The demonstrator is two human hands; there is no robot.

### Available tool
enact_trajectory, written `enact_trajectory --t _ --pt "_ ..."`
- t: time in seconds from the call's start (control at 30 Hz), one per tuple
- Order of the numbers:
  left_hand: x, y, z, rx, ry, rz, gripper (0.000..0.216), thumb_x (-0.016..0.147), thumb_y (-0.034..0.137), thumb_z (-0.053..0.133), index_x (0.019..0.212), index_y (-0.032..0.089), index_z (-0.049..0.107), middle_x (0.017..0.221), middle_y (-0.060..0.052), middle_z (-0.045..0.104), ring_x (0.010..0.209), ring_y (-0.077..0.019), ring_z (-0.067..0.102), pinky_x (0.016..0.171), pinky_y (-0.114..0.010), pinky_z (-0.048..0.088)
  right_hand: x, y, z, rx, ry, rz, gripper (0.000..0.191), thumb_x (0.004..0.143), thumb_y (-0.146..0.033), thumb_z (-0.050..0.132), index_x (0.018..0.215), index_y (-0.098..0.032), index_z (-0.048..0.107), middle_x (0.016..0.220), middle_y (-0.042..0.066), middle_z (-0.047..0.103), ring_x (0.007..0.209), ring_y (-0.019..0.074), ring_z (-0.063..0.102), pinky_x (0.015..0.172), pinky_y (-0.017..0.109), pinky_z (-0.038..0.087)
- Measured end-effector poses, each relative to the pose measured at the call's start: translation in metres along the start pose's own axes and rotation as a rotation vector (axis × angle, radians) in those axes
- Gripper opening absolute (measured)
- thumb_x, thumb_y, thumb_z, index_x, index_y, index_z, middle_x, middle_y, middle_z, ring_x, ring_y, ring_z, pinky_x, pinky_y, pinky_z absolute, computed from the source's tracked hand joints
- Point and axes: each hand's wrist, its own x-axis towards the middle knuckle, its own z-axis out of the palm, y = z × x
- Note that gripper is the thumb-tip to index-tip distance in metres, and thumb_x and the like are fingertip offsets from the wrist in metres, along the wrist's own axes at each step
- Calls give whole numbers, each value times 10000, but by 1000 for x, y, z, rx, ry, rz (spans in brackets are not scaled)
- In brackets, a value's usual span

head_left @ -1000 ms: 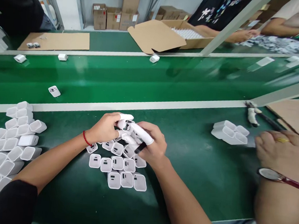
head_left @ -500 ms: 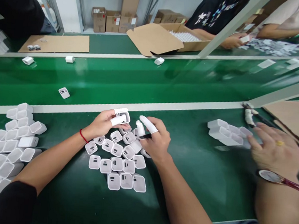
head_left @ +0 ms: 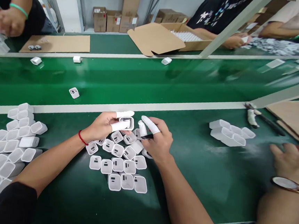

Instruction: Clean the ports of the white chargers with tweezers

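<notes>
My left hand (head_left: 99,125), with white finger covers, is closed on a white charger housing (head_left: 131,124), its open end turned to the right. Some metal parts show inside it. Just to the right, my right hand (head_left: 160,139) pinches a thin dark tool (head_left: 147,137); its exact kind is unclear. White covers also sit on that thumb and index finger. Below both hands stand several open white housings (head_left: 118,164) with dark slots in their bottoms, some in rows, others loosely grouped.
Many white housings (head_left: 12,145) stand at the left. On the right are more housings (head_left: 232,137), pliers (head_left: 252,115) and a co-worker's hand (head_left: 289,162). Chargers (head_left: 74,92) lie on the green belt (head_left: 115,84) behind a pale rail (head_left: 165,108). People work across it.
My left hand and its housing have shifted slightly right; my right hand has barely moved. Chargers on the belt have travelled right. The co-worker's hand has drawn away from the right-hand housings.
</notes>
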Motion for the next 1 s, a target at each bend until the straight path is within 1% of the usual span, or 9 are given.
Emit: enact_trajectory --t 0.1,0.17,0.3,0.4,0.57,0.7,0.77,0.9,1.0 --pt "0 -1 -1 -70 -54 -39 512 702 377 825 1154 172 700 1122 -113 705 920 -248 709 926 -449 550 0 0 0 13 -9 9 323 863 -141 586 1180 -206 597 944 65 653 767 139 645 602 215 502" --pt "0 -1 -2 -82 -61 -40 507 723 405 806 1166 184 697 1166 -121 691 999 -268 690 982 -481 512 1 1 0 13 -3 4 310 864 -147 586 1170 -197 597 934 66 651 766 140 640 602 216 501" --pt "-2 3 -1 56 -58 0 425 707 337 819 1084 162 730 1164 -128 694 1136 -287 629 1067 -489 436 2 0 0 2 12 -19 302 862 -153 584 1163 -183 590 930 70 652 763 144 635 600 223 501" --pt "-4 6 1 127 -58 36 388 718 352 802 1041 146 741 1137 -132 704 1156 -293 617 1062 -475 444 2 0 0 13 12 -8 308 861 -157 598 1167 -190 591 924 67 652 756 144 635 591 225 501" --pt "-8 7 5 154 -66 80 419 743 447 767 1057 170 735 1048 -110 732 1096 -289 653 979 -437 520 2 1 -1 15 -6 0 362 844 -125 564 1197 -204 580 936 66 654 750 151 641 590 239 513" --pt "-8 5 3 144 -49 85 459 788 481 726 1118 163 712 898 -98 746 817 -256 727 817 -419 591 2 1 -1 14 -5 6 375 839 -124 570 1204 -207 573 931 66 655 753 150 645 582 233 513" --pt "-6 4 0 103 -57 72 483 798 485 721 1141 146 700 853 -103 739 733 -245 723 748 -418 604 3 1 -1 0 0 3 361 843 -131 570 1196 -207 574 929 66 657 750 148 643 584 233 515" --pt "-2 6 0 -62 -69 42 474 786 465 742 1133 145 695 924 -120 727 715 -234 709 686 -411 603 4 1 0 -11 24 -14 318 854 -136 559 1165 -197 587 924 67 661 741 143 641 568 228 509" --pt "-2 10 1 -90 -23 102 426 769 424 765 1087 146 708 904 -115 728 710 -222 699 661 -383 590 4 1 0 -8 31 -11 305 866 -146 562 1166 -196 590 913 65 661 734 139 642 571 224 509"
